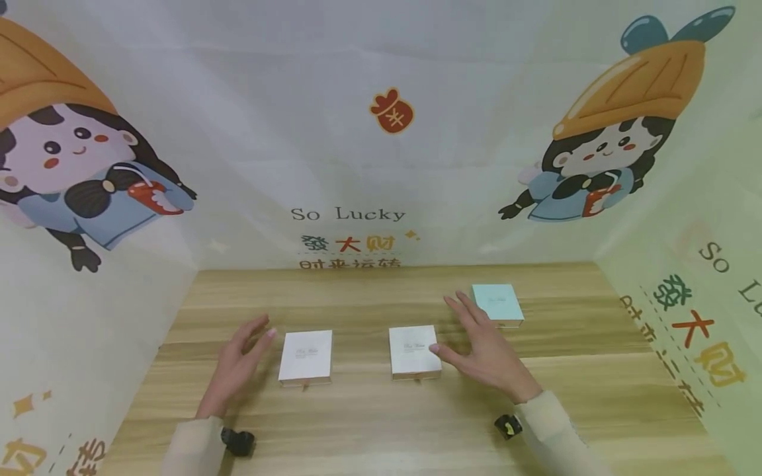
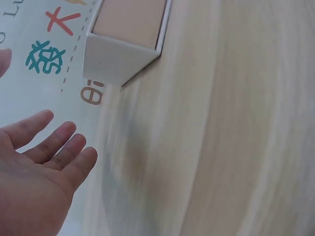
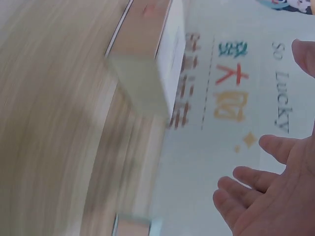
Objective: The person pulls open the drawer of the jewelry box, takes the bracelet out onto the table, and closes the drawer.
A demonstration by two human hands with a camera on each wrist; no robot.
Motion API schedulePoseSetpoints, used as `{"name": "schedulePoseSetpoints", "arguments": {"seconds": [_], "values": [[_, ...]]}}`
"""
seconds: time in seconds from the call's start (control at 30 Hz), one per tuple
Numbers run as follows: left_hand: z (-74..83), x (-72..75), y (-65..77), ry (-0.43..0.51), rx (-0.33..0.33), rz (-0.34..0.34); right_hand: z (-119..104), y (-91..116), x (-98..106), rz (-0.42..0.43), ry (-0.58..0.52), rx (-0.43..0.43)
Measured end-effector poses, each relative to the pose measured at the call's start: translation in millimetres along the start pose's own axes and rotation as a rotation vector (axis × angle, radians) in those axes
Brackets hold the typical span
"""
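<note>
Two small white boxes lie on the wooden table in the head view: a left white box (image 1: 306,357) and a middle white box (image 1: 411,360). Just left of the first one is my left hand (image 1: 237,360), fingers loosely extended and holding nothing. My right hand (image 1: 488,350) hovers beside the middle box, its thumb overlapping that box's right edge in the head view. Past its fingers lies a mint-green box (image 1: 499,303). In the left wrist view, a box's pinkish-tan side (image 2: 130,22) shows beyond the fingers. The right wrist view has spread fingers beside a white box (image 3: 142,81).
A light wood table (image 1: 369,423) is enclosed by pale printed cloth walls (image 1: 286,132) at the back and both sides. Black wrist cameras sit at the left wrist (image 1: 238,441) and the right wrist (image 1: 508,426).
</note>
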State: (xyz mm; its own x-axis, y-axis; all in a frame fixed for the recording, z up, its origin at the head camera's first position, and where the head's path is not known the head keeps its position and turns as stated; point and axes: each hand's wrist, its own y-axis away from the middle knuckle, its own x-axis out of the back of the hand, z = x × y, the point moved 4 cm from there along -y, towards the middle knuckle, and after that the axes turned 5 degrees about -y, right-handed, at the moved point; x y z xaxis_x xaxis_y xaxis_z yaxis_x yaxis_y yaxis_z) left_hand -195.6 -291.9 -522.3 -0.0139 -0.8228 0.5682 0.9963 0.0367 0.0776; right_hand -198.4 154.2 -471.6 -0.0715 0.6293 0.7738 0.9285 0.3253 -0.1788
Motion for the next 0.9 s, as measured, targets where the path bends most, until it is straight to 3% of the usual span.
{"name": "schedulePoseSetpoints", "arguments": {"seconds": [0.2, 0.5, 0.67, 0.9], "values": [[2.0, -5.9, -2.9, 0.07, 0.069, -0.006, -26, -6, -24, -0.08, -0.137, -0.014], [-2.0, -11.3, -7.4, 0.17, 0.081, -0.017, -64, -14, -76, -0.211, -0.398, -0.019], [-1.7, -16.9, -10.1, 0.178, 0.101, -0.028, -81, -15, -100, -0.267, -0.493, -0.022], [-3.5, -22.0, -14.0, 0.158, 0.134, -0.015, -95, -20, -131, -0.274, -0.567, -0.081]]}}
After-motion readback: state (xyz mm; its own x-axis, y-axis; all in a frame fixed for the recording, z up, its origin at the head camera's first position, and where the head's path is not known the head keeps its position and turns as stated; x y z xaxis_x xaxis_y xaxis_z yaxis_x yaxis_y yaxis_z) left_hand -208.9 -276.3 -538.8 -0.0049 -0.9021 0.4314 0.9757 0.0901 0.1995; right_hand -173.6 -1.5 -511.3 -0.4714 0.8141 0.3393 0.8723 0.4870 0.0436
